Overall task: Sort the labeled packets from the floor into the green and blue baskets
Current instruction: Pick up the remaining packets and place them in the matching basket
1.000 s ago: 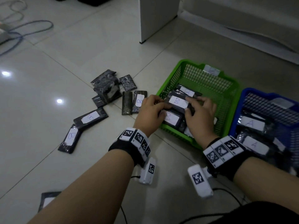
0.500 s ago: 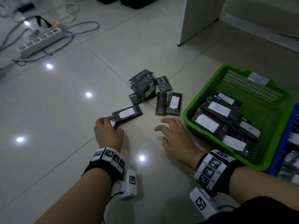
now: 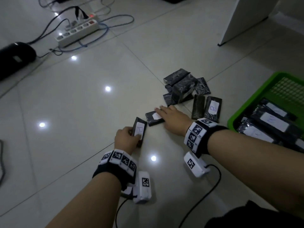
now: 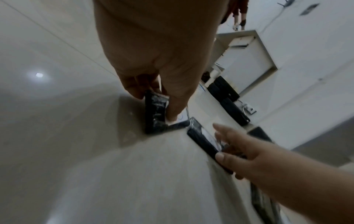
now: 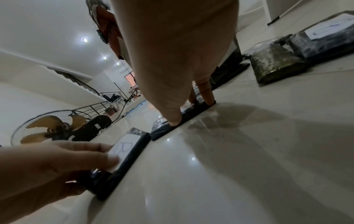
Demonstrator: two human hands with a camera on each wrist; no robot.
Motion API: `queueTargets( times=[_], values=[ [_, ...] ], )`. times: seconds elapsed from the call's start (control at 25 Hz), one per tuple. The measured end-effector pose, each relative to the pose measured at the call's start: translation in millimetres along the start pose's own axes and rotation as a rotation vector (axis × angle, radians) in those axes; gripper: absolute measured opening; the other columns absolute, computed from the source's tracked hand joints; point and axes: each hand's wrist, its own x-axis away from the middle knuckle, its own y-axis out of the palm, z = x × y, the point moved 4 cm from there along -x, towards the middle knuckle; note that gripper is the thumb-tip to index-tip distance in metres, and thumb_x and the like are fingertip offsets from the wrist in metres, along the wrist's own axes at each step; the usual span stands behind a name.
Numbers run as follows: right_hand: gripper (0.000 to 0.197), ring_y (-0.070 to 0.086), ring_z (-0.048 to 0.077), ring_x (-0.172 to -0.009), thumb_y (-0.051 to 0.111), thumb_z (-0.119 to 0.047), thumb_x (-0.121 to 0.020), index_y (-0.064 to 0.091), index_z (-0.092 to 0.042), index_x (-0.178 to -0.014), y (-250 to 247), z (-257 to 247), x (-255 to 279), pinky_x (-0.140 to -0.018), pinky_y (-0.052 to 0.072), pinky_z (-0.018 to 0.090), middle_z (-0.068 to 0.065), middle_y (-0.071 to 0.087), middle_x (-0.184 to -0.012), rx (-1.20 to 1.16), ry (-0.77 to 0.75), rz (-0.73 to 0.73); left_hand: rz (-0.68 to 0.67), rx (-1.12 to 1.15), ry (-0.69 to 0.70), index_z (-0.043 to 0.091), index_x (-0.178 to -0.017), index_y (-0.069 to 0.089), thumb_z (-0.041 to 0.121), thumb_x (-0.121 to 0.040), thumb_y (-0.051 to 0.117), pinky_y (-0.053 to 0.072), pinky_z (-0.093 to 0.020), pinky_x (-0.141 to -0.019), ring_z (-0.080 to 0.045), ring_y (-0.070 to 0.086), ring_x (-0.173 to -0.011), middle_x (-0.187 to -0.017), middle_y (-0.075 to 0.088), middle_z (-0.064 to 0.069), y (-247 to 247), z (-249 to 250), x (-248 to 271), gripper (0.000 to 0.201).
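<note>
My left hand point(image 3: 134, 133) grips a black packet labelled B point(image 3: 139, 130) on the floor, thumb on its white label and fingers curled round the far edge; the left wrist view shows this grip point(image 4: 159, 103). My right hand point(image 3: 162, 116) lies with straight fingers across a second labelled packet point(image 3: 152, 120), its thumb at the near edge point(image 5: 174, 121). Behind it lies a pile of black packets point(image 3: 182, 88), then a dark packet point(image 3: 198, 106) and another B packet point(image 3: 213, 109). The green basket point(image 3: 256, 94) at the right edge holds several labelled packets. The blue basket is out of view.
A white power strip point(image 3: 77, 31) with tangled cables lies at the back left, beside a black object point(image 3: 16, 58). A white cabinet panel point(image 3: 246, 18) stands at the back right. A floor fan point(image 5: 47, 128) shows in the right wrist view. Wrist-camera cables trail by my forearms.
Both hands left the green basket and moved left to the floor. The left hand took hold of the B packet; the right hand came down on the packet beside it.
</note>
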Motion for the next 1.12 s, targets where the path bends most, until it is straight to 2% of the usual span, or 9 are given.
queueTargets(
  times=[0.12, 0.24, 0.36, 0.44, 0.52, 0.68, 0.92, 1.04, 1.12],
  values=[
    [0.065, 0.034, 0.03, -0.125, 0.055, -0.024, -0.088, 0.027, -0.013, -0.146, 1.1, 5.0, 1.0, -0.101, 0.038, 0.039, 0.012, 0.042, -0.137, 0.117, 0.047, 0.108, -0.022, 0.265, -0.045, 0.013, -0.101, 0.063, 0.026, -0.084, 0.064, 0.04, -0.024, -0.07, -0.018, 0.06, -0.084, -0.089, 0.065, 0.001, 3.8, 2.9, -0.8, 0.021],
    [0.053, 0.045, 0.03, -0.114, 0.068, -0.036, -0.078, 0.05, -0.012, -0.122, 2.7, 17.7, 16.9, -0.092, 0.039, 0.035, 0.01, 0.048, -0.121, -0.045, 0.197, 0.128, -0.057, 0.55, -0.082, 0.014, -0.09, 0.065, 0.03, -0.074, 0.069, 0.055, -0.04, -0.082, -0.026, 0.067, -0.088, -0.087, 0.07, -0.005, 12.8, 14.1, -2.0, 0.023],
    [0.031, 0.055, 0.027, -0.101, 0.063, -0.024, -0.087, 0.053, -0.008, -0.112, -9.1, 32.4, 44.7, -0.072, 0.035, 0.026, 0.013, 0.056, -0.112, -0.463, 0.286, 0.195, -0.1, 0.753, -0.064, 0.005, -0.097, 0.064, 0.015, -0.082, 0.067, 0.059, -0.039, -0.075, -0.027, 0.068, -0.084, -0.095, 0.07, -0.016, 21.0, 43.6, 7.5, 0.018],
    [0.024, 0.056, 0.021, -0.092, 0.058, -0.022, -0.091, 0.056, -0.009, -0.11, -25.4, 47.3, 70.9, -0.07, 0.034, 0.024, 0.008, 0.061, -0.103, -0.609, 0.338, 0.324, -0.134, 0.838, -0.003, 0.003, -0.104, 0.06, 0.006, -0.086, 0.062, 0.059, -0.032, -0.067, -0.024, 0.066, -0.079, -0.092, 0.067, -0.015, 27.3, 73.8, 16.7, 0.019],
    [0.021, 0.056, 0.018, -0.088, 0.056, -0.023, -0.091, 0.059, -0.013, -0.11, -42.6, 67.4, 100.8, -0.071, 0.039, 0.025, 0.003, 0.063, -0.099, -0.708, 0.393, 0.459, -0.198, 0.898, 0.09, 0.009, -0.118, 0.052, 0.002, -0.085, 0.061, 0.059, -0.034, -0.066, -0.027, 0.066, -0.085, -0.095, 0.064, -0.014, 36.8, 108.0, 28.7, 0.036],
    [0.021, 0.061, 0.017, -0.09, 0.058, -0.019, -0.087, 0.061, -0.019, -0.108, -64.9, 121.0, 164.7, -0.074, 0.045, 0.026, -0.002, 0.066, -0.098, -0.811, 0.504, 0.71, -0.359, 0.861, 0.31, 0.03, -0.133, 0.038, -0.001, -0.081, 0.064, 0.057, -0.03, -0.06, -0.022, 0.065, -0.087, -0.103, 0.063, -0.01, 63.2, 172.1, 60.6, 0.066],
    [0.02, 0.062, 0.019, -0.083, 0.059, -0.015, -0.084, 0.056, -0.025, -0.102, -66.1, 196.2, 263.5, -0.071, 0.05, 0.031, 0.002, 0.065, -0.095, -0.825, 0.727, 0.856, -0.511, 0.856, 0.385, 0.016, -0.12, 0.047, 0.001, -0.084, 0.063, 0.053, -0.025, -0.053, -0.019, 0.063, -0.074, -0.1, 0.067, -0.011, 117.3, 237.0, 107.6, 0.042],
    [0.012, 0.061, 0.021, -0.078, 0.06, -0.019, -0.084, 0.057, -0.024, -0.095, -59.5, 218.8, 299.2, -0.066, 0.048, 0.032, 0.001, 0.064, -0.088, -0.787, 0.826, 0.848, -0.538, 0.763, 0.462, 0.025, -0.106, 0.051, 0.018, -0.079, 0.071, 0.058, -0.036, -0.062, -0.025, 0.066, -0.074, -0.097, 0.068, -0.014, 146.1, 257.7, 131.1, 0.035],
    [0.008, 0.06, 0.023, -0.077, 0.06, -0.022, -0.084, 0.056, -0.023, -0.091, -52.3, 227.7, 317.2, -0.066, 0.049, 0.034, 0.0, 0.062, -0.084, -0.729, 0.895, 0.797, -0.561, 0.666, 0.553, 0.031, -0.097, 0.051, 0.026, -0.075, 0.072, 0.058, -0.044, -0.067, -0.026, 0.066, -0.074, -0.092, 0.064, -0.004, 161.9, 269.0, 147.6, 0.03]
  ],
)
